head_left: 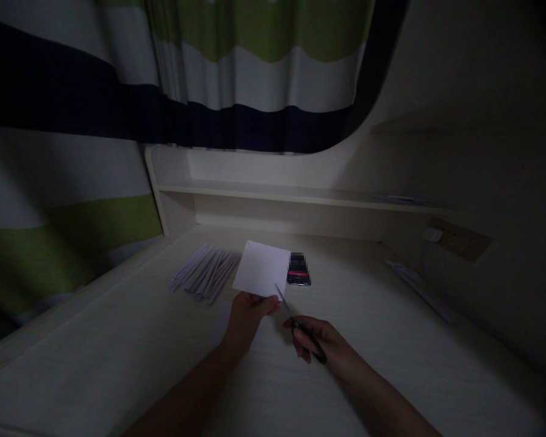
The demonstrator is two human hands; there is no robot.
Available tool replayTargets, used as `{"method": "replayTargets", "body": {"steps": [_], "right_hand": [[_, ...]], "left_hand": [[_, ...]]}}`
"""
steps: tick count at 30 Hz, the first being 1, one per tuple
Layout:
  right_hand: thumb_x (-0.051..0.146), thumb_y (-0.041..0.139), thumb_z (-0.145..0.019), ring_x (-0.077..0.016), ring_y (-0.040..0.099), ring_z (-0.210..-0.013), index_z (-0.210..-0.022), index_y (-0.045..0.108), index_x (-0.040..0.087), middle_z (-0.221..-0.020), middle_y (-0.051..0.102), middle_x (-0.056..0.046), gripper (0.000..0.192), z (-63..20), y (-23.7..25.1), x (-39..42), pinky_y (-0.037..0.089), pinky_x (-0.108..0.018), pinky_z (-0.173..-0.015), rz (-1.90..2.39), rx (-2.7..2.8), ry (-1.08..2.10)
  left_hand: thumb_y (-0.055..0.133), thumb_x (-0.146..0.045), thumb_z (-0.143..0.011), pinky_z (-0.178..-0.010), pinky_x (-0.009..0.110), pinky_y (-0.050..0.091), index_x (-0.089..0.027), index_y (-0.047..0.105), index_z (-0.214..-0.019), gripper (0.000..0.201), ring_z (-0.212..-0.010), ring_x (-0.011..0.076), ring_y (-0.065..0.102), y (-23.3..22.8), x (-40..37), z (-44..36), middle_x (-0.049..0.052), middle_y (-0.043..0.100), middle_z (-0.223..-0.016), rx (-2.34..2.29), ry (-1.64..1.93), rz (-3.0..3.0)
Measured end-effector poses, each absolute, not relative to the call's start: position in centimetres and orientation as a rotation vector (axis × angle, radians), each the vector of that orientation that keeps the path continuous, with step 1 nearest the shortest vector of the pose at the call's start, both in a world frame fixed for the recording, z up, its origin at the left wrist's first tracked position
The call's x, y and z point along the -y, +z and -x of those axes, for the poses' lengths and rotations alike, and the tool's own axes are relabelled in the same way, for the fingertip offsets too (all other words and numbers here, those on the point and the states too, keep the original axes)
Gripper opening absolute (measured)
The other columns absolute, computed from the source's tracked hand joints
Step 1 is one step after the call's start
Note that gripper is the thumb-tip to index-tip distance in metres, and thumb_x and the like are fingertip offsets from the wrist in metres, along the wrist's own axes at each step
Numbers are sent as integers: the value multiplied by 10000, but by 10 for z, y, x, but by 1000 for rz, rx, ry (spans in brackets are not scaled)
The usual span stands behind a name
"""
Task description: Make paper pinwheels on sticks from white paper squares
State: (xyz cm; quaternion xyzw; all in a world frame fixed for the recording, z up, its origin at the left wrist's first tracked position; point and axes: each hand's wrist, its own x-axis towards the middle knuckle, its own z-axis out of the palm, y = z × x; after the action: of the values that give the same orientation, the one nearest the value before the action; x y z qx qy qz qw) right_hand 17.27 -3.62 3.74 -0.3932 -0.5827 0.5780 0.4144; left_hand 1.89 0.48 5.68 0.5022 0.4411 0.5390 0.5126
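White paper sheet (261,268) is pinched at its near edge by the left hand (246,314), raised over the pale desk (118,352). Just right, the right hand (324,347) grips scissors (298,323), blades at the sheet's near right corner. Cut strips (204,273) lie far left, a phone (299,270) beyond.

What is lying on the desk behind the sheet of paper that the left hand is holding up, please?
Behind the white paper, a fan of paper strips lies to its left and a dark phone to its right. The sheet hides the desk directly behind it.
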Motion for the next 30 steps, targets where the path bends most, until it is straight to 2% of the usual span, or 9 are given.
{"method": "replayTargets", "body": {"steps": [6, 13, 27, 30], "right_hand": [[474, 567, -693, -66, 379, -412, -893, 579, 145, -502, 462, 52, 385, -173, 38, 37, 296, -208, -420, 1007, 1492, 1415], [529, 590, -629, -58, 340, -393, -908, 554, 121, -464, 411, 73, 496, -173, 38, 34, 281, -212, -407, 1047, 1531, 1405], [466, 641, -588, -55, 352, -394, -915, 581, 132, -476, 434, 70, 472, -173, 34, 31, 277, -210, -407, 1072, 1462, 1385], [454, 647, -585, -44, 314, -373, -915, 597, 131, -449, 397, 83, 464, -173, 34, 31, 246, -206, -398, 1063, 1451, 1393]], "left_hand": [[660, -261, -584, -530, 233, 433, -132, 617, -509, 155, -512, 148, 580, 58, -4, -19, 10, 628, -495, -1061, 1305, -1223], [673, -251, -574, -515, 210, 419, -122, 644, -539, 136, -489, 121, 564, 54, -6, -19, 9, 635, -506, -988, 1308, -1156], [675, -214, -573, -486, 197, 396, -120, 635, -530, 111, -452, 98, 525, 59, 0, -20, -9, 611, -476, -942, 1292, -1175], [674, -216, -578, -486, 192, 395, -123, 640, -543, 104, -459, 97, 527, 58, 0, -19, -11, 616, -480, -938, 1276, -1193]]}}
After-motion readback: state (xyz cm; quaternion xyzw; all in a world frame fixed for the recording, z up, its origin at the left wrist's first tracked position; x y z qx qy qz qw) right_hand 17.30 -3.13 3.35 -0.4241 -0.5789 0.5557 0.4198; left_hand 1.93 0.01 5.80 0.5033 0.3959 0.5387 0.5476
